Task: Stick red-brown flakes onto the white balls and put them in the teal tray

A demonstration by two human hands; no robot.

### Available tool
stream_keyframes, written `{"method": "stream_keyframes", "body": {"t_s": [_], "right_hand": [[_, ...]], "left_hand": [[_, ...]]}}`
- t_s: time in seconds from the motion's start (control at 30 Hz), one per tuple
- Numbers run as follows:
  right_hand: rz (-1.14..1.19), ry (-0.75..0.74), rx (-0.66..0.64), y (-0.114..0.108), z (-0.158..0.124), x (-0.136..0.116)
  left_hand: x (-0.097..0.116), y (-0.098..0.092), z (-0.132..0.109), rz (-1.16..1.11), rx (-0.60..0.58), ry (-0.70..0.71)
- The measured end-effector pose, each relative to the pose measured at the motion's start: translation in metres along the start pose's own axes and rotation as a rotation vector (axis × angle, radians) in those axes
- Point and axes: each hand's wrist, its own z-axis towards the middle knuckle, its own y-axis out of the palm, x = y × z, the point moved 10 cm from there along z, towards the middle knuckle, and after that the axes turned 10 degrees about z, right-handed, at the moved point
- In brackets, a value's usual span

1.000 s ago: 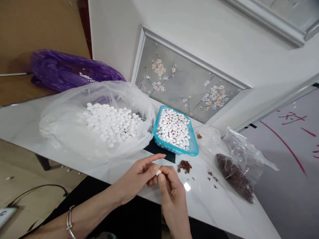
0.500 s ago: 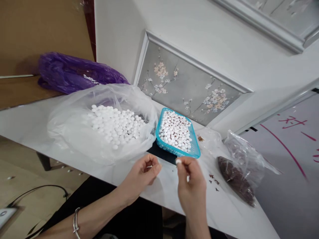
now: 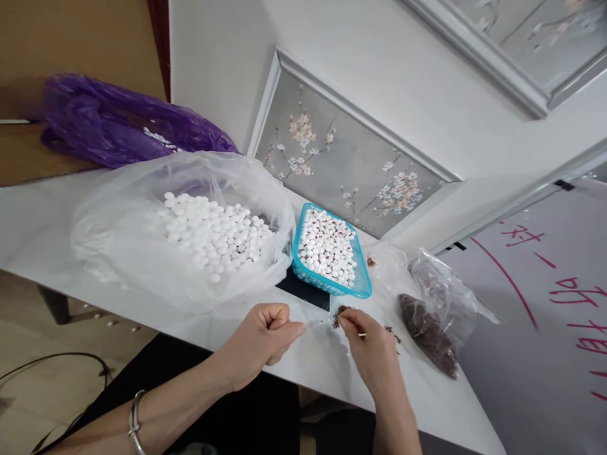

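My left hand (image 3: 270, 335) is closed in a loose fist above the front edge of the white table, and whatever its fingers may hold is hidden. My right hand (image 3: 367, 335) pinches at a small heap of dark brown bits (image 3: 340, 313) on the table, just in front of the blue basket. White balls (image 3: 327, 248) with brown bits among them fill the blue basket (image 3: 363, 287). Left of it lies an open clear plastic bag (image 3: 118, 234) holding many white balls (image 3: 218, 237).
A purple bag (image 3: 114, 120) lies behind the clear one. At the right are a plastic bag of dark brown material (image 3: 429, 335) and a whiteboard (image 3: 531, 272). A framed flower picture (image 3: 341, 151) stands behind the basket. A dark flat object (image 3: 303, 292) is under the basket's edge.
My right hand showed a white ball at its fingertips before; now its fingertips are at the brown heap. My left hand's fingers have curled in more. The view has shifted slightly.
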Motion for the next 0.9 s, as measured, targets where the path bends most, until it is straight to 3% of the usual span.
{"method": "stream_keyframes", "body": {"t_s": [0.13,0.33,0.5,0.77,0.9], "right_hand": [[-0.055,0.023,0.036,0.017,-0.010,0.019],[-0.056,0.058,0.127,0.020,-0.014,0.027],[-0.066,0.181,0.169,0.020,-0.018,0.050],[-0.023,0.172,0.206,0.025,-0.020,0.070],[-0.044,0.112,0.212,0.031,-0.018,0.078]], "left_hand": [[-0.002,0.000,-0.001,-0.030,0.010,-0.006],[-0.004,0.005,-0.004,-0.035,-0.052,-0.014],[-0.005,0.011,-0.005,0.101,-0.102,-0.014],[-0.005,0.012,0.001,0.241,-0.091,0.045],[-0.004,0.012,-0.009,0.468,-0.057,0.077]]}}
